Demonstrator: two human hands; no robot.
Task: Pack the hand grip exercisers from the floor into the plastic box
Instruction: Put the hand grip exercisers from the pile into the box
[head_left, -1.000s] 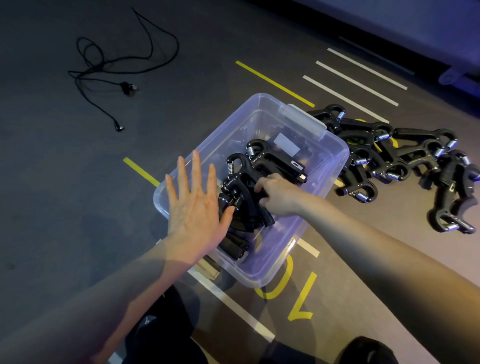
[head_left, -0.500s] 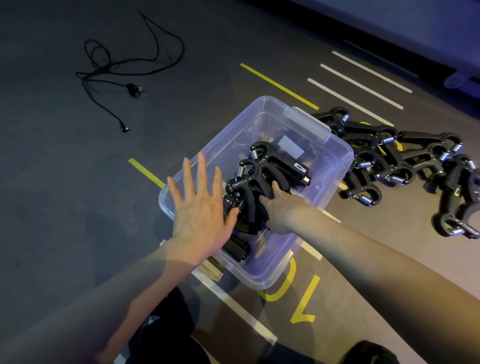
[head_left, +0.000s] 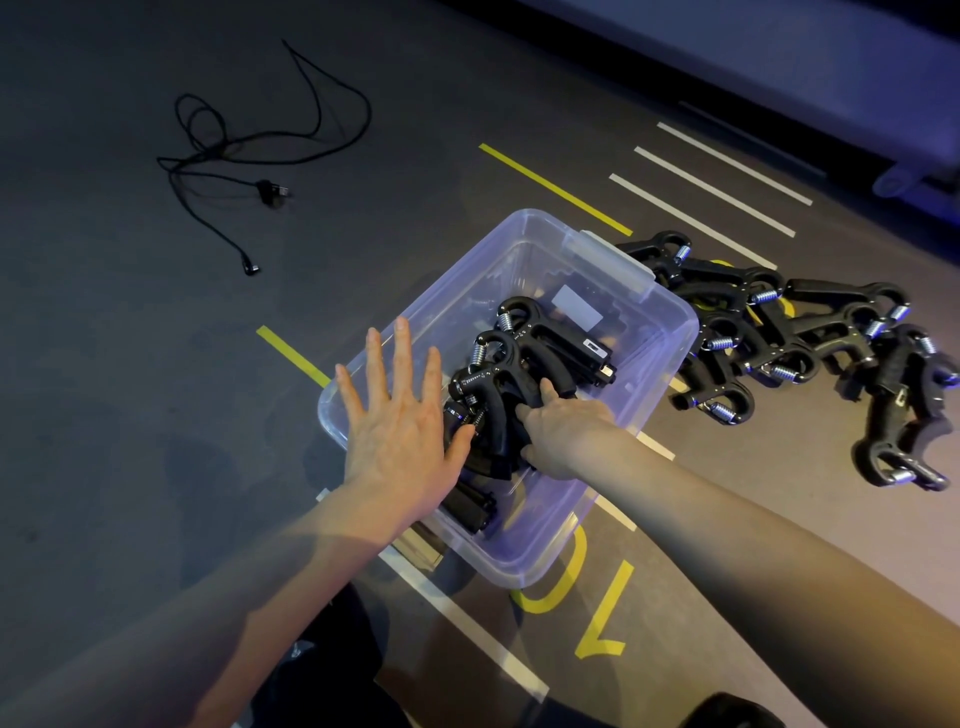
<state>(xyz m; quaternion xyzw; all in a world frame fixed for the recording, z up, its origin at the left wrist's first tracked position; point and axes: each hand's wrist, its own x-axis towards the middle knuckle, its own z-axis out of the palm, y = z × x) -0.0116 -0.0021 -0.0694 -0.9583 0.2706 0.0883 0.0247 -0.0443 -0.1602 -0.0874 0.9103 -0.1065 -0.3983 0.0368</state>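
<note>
hands (head_left: 400, 441) in plastic box (head_left: 670, 332), grip exercisers (head_left: 519, 374)

- A black cable (head_left: 249, 150) is seen in the upper left of the frame, lying in loose loops on the dark grey floor (head_left: 104, 364), with a plug (head_left: 274, 190) at one end and a small connector (head_left: 251, 269) at the other.
- Three white parallel stripes (head_left: 717, 182) are painted on the floor in the upper right.
- A yellow line (head_left: 553, 188) is painted left of the white stripes, in the upper middle.
- A shorter yellow line (head_left: 293, 356) is seen at centre left.
- A long white line (head_left: 462, 621) runs diagonally through the lower middle.
- Yellow painted characters (head_left: 597, 613) are seen in the lower middle, right of that white line.
- A pale, blurred structure (head_left: 779, 67) is seen along the upper right edge.
</note>
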